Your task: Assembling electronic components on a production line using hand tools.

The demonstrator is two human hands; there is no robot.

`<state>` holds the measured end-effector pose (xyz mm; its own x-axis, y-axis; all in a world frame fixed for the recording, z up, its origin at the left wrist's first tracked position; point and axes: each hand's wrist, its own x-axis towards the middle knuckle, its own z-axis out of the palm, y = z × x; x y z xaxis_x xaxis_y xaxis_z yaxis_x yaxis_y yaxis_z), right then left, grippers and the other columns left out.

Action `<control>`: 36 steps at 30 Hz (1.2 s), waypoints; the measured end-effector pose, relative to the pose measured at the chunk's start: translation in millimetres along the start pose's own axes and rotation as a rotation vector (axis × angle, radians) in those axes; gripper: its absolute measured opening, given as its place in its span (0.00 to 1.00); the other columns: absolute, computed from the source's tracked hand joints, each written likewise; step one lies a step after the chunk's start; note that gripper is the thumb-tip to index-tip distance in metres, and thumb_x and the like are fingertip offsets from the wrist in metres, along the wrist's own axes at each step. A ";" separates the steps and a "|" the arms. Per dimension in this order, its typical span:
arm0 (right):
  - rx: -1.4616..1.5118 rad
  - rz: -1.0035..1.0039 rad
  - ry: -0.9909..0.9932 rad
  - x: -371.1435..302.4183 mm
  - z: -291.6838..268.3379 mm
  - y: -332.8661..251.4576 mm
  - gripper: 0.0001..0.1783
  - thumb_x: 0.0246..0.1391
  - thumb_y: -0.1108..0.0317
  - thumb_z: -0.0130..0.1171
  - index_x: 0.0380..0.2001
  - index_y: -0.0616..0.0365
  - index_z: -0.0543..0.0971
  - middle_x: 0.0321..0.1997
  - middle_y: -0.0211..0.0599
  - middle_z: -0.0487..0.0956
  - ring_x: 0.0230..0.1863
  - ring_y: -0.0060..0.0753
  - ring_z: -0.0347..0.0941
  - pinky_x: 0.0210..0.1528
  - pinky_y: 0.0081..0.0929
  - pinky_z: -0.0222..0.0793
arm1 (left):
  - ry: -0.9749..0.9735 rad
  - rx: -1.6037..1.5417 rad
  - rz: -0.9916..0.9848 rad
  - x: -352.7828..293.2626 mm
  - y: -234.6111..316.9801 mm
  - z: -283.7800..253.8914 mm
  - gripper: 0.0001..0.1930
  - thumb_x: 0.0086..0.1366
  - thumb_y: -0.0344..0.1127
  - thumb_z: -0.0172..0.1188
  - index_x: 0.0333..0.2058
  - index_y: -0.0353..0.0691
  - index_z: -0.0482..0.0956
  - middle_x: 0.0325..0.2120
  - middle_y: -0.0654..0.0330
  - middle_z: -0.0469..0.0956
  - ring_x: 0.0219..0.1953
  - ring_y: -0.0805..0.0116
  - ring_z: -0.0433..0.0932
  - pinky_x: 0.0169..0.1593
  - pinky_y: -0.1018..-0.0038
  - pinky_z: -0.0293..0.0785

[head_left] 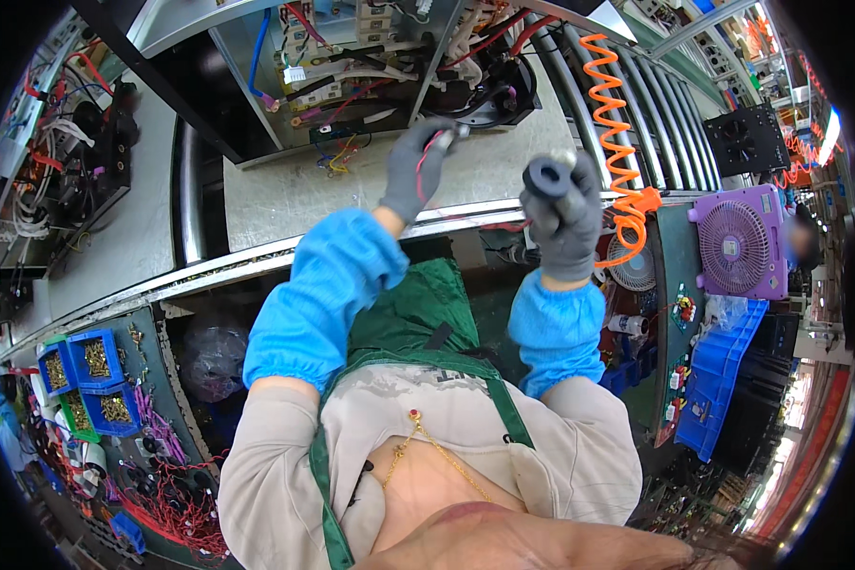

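Both of my hands wear grey gloves and are raised over the near edge of a metal worktop [285, 195]. A thin red and black wire [419, 182] is pinched in my left hand [410, 176], with a small pale end piece at the fingertips. From there the wire trails right, toward my other hand. My right hand [568, 223] grips a thick black ring [534, 186] with a round hole, its exact kind unclear. Beyond my left hand stands an open metal cabinet [223, 57] full of cables and terminals. Small coloured wires [337, 163] hang out at its lower edge.
An orange coiled air hose [610, 100] hangs right of my right hand, before a roller conveyor [670, 123]. Further right are a purple fan [734, 239] and a blue bin [717, 380]. Blue trays [116, 410] of brass-coloured fasteners and red wires [176, 508] lie at left.
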<state>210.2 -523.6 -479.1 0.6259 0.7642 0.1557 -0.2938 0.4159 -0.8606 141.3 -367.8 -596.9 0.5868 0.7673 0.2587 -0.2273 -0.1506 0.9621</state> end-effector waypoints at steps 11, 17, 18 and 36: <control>-1.079 -0.782 0.015 126.0 -14.9 3.2 0.08 0.45 0.72 0.64 0.33 0.57 0.80 0.30 0.36 0.80 0.28 0.24 0.77 0.29 0.20 0.71 | 0.214 0.449 0.161 23.5 42.6 -39.6 0.15 0.57 0.36 0.55 0.42 0.38 0.75 0.36 0.50 0.77 0.38 0.52 0.76 0.44 0.65 0.71; -0.954 -0.753 -0.274 115.1 32.6 14.3 0.10 0.45 0.75 0.63 0.34 0.57 0.80 0.29 0.35 0.81 0.28 0.22 0.76 0.30 0.17 0.71 | 0.328 0.271 0.213 55.1 67.5 -60.8 0.14 0.58 0.37 0.55 0.41 0.38 0.76 0.31 0.49 0.78 0.33 0.54 0.77 0.40 0.67 0.72; -0.989 -0.757 -0.271 116.1 34.4 15.0 0.10 0.46 0.75 0.63 0.35 0.58 0.80 0.29 0.35 0.81 0.28 0.22 0.76 0.30 0.17 0.71 | 0.260 0.426 0.232 57.3 63.8 -66.5 0.14 0.57 0.37 0.55 0.41 0.38 0.76 0.31 0.49 0.78 0.33 0.54 0.77 0.38 0.67 0.73; -0.632 -0.316 -0.093 115.2 23.0 21.6 0.11 0.46 0.75 0.63 0.36 0.60 0.78 0.31 0.29 0.80 0.27 0.16 0.72 0.29 0.16 0.69 | 0.168 0.640 0.033 53.1 62.3 -63.2 0.14 0.57 0.41 0.51 0.33 0.36 0.78 0.25 0.46 0.77 0.27 0.51 0.76 0.33 0.63 0.72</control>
<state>259.3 -415.3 -468.6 0.5395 0.7051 0.4602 0.3842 0.2803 -0.8797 109.3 -297.0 -528.7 0.4461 0.8350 0.3220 0.2943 -0.4767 0.8283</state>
